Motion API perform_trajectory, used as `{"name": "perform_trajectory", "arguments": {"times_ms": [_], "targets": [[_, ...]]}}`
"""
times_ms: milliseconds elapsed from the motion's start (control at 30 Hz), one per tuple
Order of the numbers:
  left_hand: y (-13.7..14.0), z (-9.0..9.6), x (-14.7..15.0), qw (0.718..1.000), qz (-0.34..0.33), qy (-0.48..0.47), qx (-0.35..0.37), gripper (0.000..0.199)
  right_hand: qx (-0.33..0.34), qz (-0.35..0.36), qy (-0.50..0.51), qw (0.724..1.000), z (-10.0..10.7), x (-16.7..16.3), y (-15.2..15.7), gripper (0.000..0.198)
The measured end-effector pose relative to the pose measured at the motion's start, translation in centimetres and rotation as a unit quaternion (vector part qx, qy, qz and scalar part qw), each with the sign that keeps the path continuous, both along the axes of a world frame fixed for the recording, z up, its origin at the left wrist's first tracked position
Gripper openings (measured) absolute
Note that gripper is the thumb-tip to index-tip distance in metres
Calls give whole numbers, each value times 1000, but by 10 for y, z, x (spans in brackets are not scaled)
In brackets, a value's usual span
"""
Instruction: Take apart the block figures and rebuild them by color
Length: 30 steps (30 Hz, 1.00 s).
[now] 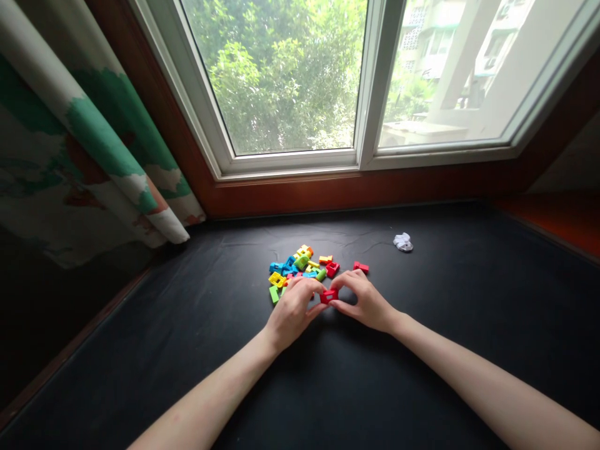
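My left hand (pixel 293 309) and my right hand (pixel 363 300) meet over a small red plastic block (pixel 329 295), both pinching it between fingertips just above the black cloth surface (pixel 328 387). Right behind the hands lies a pile of small coloured blocks (pixel 297 267) in blue, yellow, green, orange and red. A separate red block (pixel 360 267) lies just beyond my right hand, and another red one (pixel 332 269) sits at the pile's right edge.
A small crumpled white item (pixel 403 242) lies on the cloth to the far right of the pile. A patterned curtain (pixel 94 144) hangs at the left. A wooden sill and a large window (pixel 290 81) close off the far side.
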<state>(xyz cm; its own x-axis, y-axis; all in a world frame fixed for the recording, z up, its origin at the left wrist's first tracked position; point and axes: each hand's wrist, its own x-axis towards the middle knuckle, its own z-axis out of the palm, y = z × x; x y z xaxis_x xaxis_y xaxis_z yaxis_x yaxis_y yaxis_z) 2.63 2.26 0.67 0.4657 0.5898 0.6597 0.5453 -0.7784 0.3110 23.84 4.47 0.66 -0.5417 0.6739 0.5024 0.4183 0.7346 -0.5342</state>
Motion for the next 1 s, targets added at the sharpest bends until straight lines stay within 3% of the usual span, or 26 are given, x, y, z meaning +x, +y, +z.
{"name": "perform_trajectory", "arguments": {"times_ms": [400,667,1000], "targets": [[3,-1,-1,989,4,-45,-142,11,0,-4,27,1000,-3,1,2,9],[2,-1,-2,993,0,-48,-107,7,-13,9,64,998,-5,1,4,15],[1,5,-1,990,24,-60,-126,13,28,-43,-25,998,-2,27,16,11]]}}
